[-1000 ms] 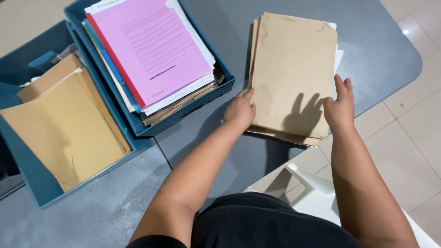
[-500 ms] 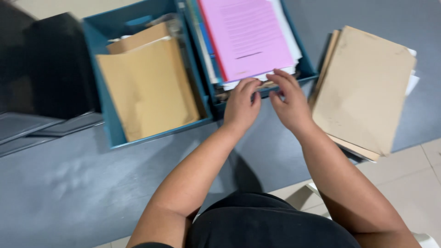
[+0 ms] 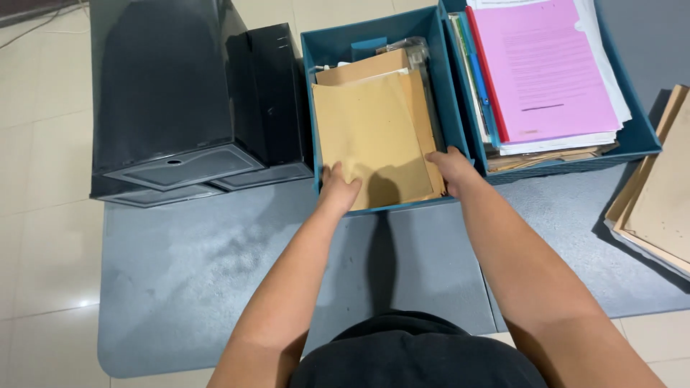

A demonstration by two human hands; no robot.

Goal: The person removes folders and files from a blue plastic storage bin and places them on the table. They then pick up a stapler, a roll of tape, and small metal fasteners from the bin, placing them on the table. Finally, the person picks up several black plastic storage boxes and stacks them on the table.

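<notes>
At the near rim of the teal bin [image 3: 314, 108], left hand [image 3: 338, 190] and right hand [image 3: 452, 169] grip opposite corners, fingers curled inside beside brown envelopes [image 3: 374, 136].

One head-worn view, looking straight down from above your arms.

You see the grey table [image 3: 215, 266] from close overhead, your torso at the bottom edge, both forearms running up the frame to the blue boxes [image 3: 381, 43] near the top; floor tiles show at left.
</notes>
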